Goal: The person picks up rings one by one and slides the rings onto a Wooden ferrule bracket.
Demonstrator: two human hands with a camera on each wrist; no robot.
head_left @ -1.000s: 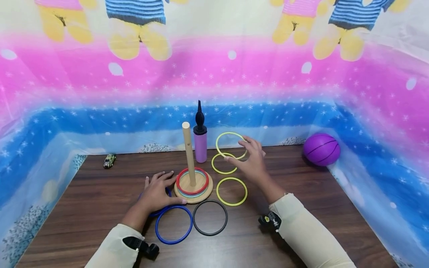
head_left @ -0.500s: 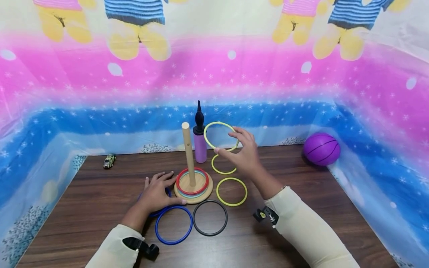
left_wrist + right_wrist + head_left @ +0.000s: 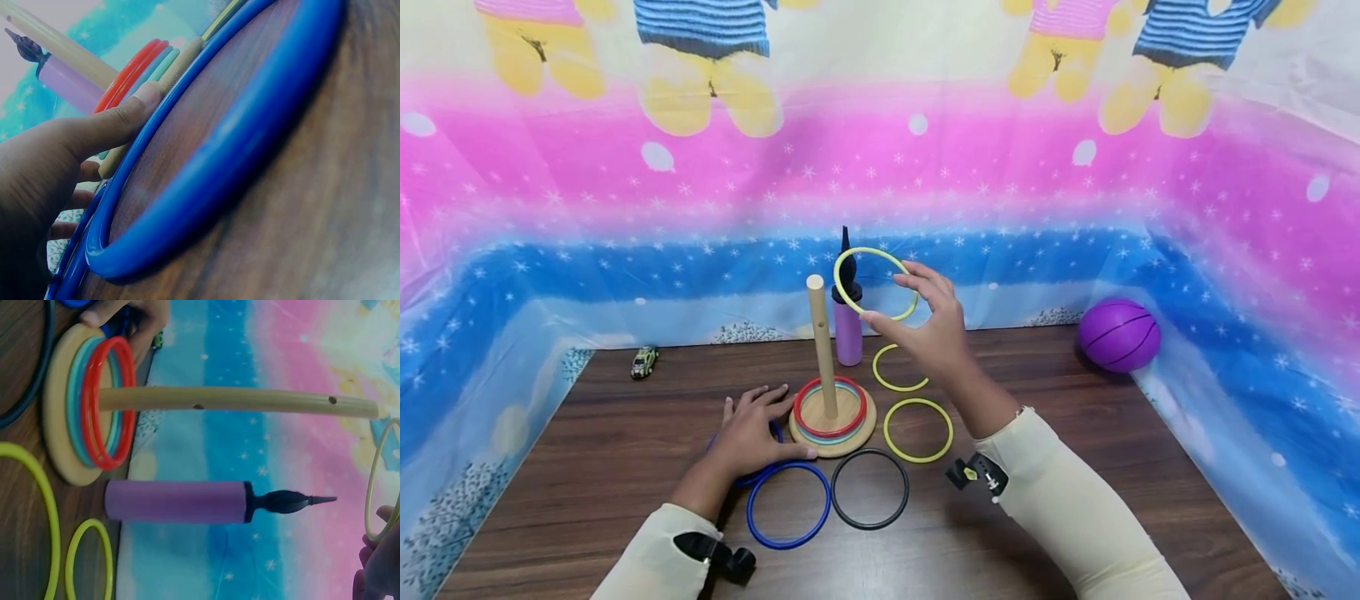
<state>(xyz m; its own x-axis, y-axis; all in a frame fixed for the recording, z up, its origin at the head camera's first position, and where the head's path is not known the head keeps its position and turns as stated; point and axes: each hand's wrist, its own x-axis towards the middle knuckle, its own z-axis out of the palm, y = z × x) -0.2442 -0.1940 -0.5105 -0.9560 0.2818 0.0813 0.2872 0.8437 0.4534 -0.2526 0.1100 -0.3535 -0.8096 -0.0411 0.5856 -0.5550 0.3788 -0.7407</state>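
Observation:
In the head view my right hand (image 3: 934, 329) pinches a yellow ring (image 3: 837, 273) between thumb and fingers. The ring hangs in the air, right of the top of a wooden peg (image 3: 822, 350), and is not around it. Red rings (image 3: 87, 406) and light blue-green rings (image 3: 74, 406) lie around the peg on its round wooden base (image 3: 870, 429). My left hand (image 3: 751, 433) rests at the base's left side, fingers spread, its thumb (image 3: 128, 115) touching the base edge. A blue ring (image 3: 752, 478) lies partly hidden under that hand.
Another blue ring (image 3: 788, 547), a black ring (image 3: 870, 527) and two yellow rings (image 3: 917, 460) lie on the wooden table (image 3: 587, 467). A purple hand pump (image 3: 848, 337) stands behind the peg. A toy car (image 3: 644, 362) sits back left, a purple ball (image 3: 1120, 335) back right.
My right hand has lifted the yellow ring and carried it up and left, from above the other yellow rings towards the peg's top. My left hand has stayed in place.

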